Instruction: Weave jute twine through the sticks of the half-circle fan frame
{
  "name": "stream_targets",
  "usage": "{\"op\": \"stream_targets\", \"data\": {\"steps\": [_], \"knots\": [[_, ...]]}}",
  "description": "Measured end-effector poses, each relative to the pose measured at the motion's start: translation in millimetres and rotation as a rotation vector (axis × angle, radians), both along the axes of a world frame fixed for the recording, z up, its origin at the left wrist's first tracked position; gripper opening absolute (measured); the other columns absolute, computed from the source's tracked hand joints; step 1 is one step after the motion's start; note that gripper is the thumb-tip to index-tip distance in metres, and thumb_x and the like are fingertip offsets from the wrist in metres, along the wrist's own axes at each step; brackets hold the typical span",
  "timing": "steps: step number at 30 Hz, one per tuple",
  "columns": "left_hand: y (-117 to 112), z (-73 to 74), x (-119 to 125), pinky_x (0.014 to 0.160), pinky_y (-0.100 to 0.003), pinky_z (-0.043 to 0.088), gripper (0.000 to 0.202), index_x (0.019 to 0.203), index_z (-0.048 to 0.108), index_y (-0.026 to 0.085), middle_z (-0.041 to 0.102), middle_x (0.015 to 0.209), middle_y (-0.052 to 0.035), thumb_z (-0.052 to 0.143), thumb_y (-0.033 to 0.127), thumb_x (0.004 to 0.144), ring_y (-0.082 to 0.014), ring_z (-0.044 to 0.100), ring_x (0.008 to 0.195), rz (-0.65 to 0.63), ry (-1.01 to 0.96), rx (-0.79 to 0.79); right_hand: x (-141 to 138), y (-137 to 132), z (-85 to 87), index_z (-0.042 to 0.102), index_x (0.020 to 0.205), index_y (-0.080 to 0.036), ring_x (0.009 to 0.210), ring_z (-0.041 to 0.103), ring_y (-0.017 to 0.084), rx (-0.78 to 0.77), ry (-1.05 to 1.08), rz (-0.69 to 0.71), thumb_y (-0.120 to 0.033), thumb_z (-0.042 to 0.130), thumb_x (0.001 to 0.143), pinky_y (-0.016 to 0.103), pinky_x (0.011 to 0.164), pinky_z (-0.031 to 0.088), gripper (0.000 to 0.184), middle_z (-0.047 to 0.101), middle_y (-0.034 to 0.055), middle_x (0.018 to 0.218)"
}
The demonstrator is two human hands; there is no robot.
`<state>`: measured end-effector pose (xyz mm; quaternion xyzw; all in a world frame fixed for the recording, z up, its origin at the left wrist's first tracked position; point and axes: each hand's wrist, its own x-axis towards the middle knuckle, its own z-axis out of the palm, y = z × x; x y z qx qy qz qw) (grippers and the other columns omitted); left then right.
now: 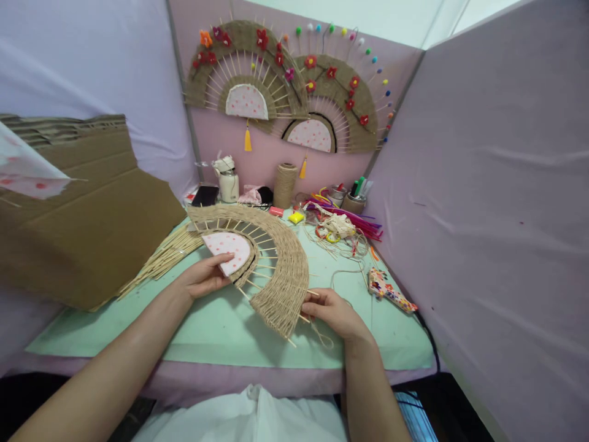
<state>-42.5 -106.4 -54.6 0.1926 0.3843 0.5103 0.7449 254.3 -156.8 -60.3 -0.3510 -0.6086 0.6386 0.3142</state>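
Note:
A half-round woven fan [280, 270] of jute twine on thin wooden sticks lies on the green mat [216, 328]. Its centre is a white half-disc with pink dots [227, 245]. My left hand [202, 276] grips that dotted centre, thumb on top. My right hand [334, 313] is closed at the fan's lower right edge, pinching the jute strand beside the stick ends. A loose twine loop [322, 337] trails below it.
A bundle of loose sticks [163, 261] and brown cardboard [87, 221] lie on the left. A twine spool [285, 184], jar [227, 184], pipe cleaners [350, 218], a patterned glue gun [391, 291] and cord sit behind and right. Two finished flowered fans [285, 86] hang on the back wall.

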Motion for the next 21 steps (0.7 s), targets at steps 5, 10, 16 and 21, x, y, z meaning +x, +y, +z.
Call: {"op": "stream_targets", "data": {"steps": [5,10,16,21], "knots": [[-6,-2.3,3,0.069,-0.036,0.056,0.037,0.114,0.054,0.008,0.07,0.085,-0.016,0.053,0.005,0.077,-0.025,0.068,0.077,0.015,-0.023,-0.089,-2,-1,-0.4,0.066,0.074,-0.012,0.055,0.046,0.009,0.013,0.005,-0.009,-0.038,0.063,0.072,0.021,0.053,0.035,0.026,0.06,0.0001,0.062],[-50,3.5,33,0.073,-0.039,0.054,0.027,0.105,0.059,0.012,0.068,0.092,-0.018,0.05,0.024,0.083,-0.0277,0.066,0.084,-0.083,-0.076,-0.118,-4,-1,-1.3,0.064,0.069,-0.014,0.053,0.044,0.009,0.004,0.003,-0.014,-0.037,0.063,0.072,0.021,0.053,0.034,0.024,0.056,-0.0017,0.059],[-111,11.6,88,0.078,-0.035,0.05,0.046,0.103,0.061,0.007,0.064,0.103,-0.021,0.049,0.046,0.081,-0.0279,0.064,0.091,-0.529,-0.208,-0.239,-3,0,-2.7,0.065,0.077,-0.012,0.057,0.047,0.009,0.003,0.057,0.018,-0.035,0.062,0.074,0.021,0.055,0.034,0.023,0.06,-0.0004,0.064],[-107,12.9,101,0.061,-0.02,0.048,0.023,0.093,0.065,0.013,0.065,0.079,-0.0103,0.054,0.03,0.081,-0.0147,0.063,0.07,-0.462,-0.184,-0.207,-2,-1,-2.0,0.064,0.078,-0.013,0.059,0.048,0.009,-0.009,0.068,0.059,-0.036,0.061,0.076,0.021,0.058,0.035,0.023,0.062,-0.0003,0.068]]}}
